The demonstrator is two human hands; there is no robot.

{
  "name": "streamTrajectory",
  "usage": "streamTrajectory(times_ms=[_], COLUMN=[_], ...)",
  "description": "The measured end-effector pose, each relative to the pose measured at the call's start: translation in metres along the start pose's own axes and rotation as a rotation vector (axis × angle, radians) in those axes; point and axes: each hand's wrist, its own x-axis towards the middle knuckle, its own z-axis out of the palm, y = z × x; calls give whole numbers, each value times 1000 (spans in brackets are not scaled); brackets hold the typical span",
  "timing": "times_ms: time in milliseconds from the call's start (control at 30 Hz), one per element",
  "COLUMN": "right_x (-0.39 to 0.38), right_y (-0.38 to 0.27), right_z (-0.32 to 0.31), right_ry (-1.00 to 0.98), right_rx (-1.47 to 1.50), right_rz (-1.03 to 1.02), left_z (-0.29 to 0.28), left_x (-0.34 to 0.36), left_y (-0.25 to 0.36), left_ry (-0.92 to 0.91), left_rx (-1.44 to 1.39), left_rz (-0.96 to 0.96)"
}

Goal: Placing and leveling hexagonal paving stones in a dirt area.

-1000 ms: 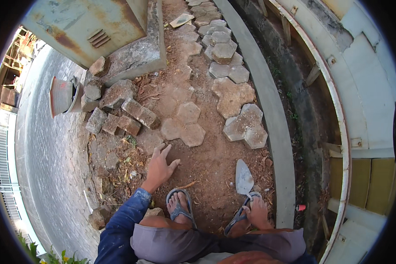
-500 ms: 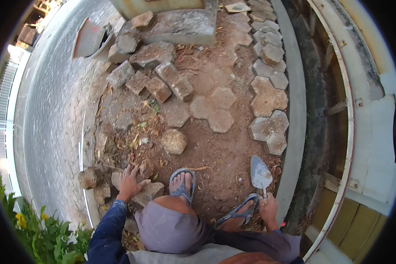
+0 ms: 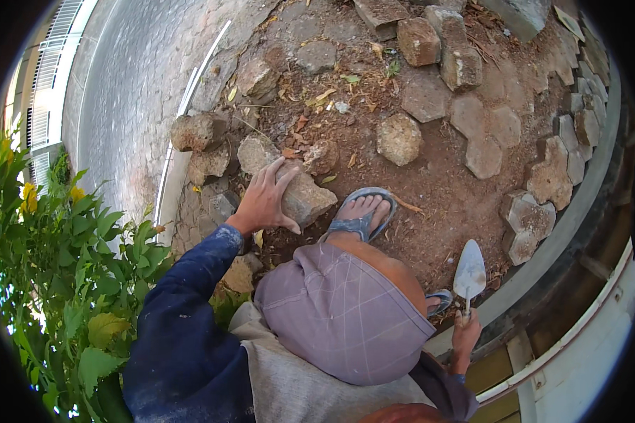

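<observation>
Okay, left hand (image 3: 264,197) is over the left end of a grey block (image 3: 309,199), which sits just left of the left sandal (image 3: 360,224). Fingers spread wide, thumb apart on the near side. Can't tell whether they carry any weight.

Right hand (image 3: 466,335) is wrapped around the handle of a trowel (image 3: 470,269), right of the sandal, blade pointing away from the body.

Handling, my read: block is heavy, rigid, rough enough for decent friction, though loose dirt could make it slip. Broken corners may crumble. Best hold is across two opposite side faces, palm over the top; one hand may be marginal. Trowel should be light and stiff; handle only, blade rim looks thin.

Edges: tight on the block's far side. Pale stone (image 3: 256,153) and brown stone (image 3: 321,156) crowd it, both ahead-left of the sandal. The block's right end is so near the sandal that toes look exposed if it drops. Plant (image 3: 85,275) is well left of the sandal, leaves near the sleeve (image 3: 180,303).

Room: bare dirt (image 3: 430,225) opens right of the sandal, bounded by the raised paver (image 3: 528,224) and the curb (image 3: 533,278) farther right. Round stone (image 3: 400,139) lies ahead of the sandal.
</observation>
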Motion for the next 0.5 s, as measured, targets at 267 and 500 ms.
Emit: streamTrajectory(times_ms=[267,500], right_x=[10,9], right_y=[-6,-10], right_z=[-2,8], right_ry=[14,-42], right_rx=[-67,19], right_rz=[-22,-25], left_z=[-9,-11], left_x=[26,29], left_y=[-27,-31], left_ry=[-128,-253], left_rx=[-2,-124], left_rz=[114,20])
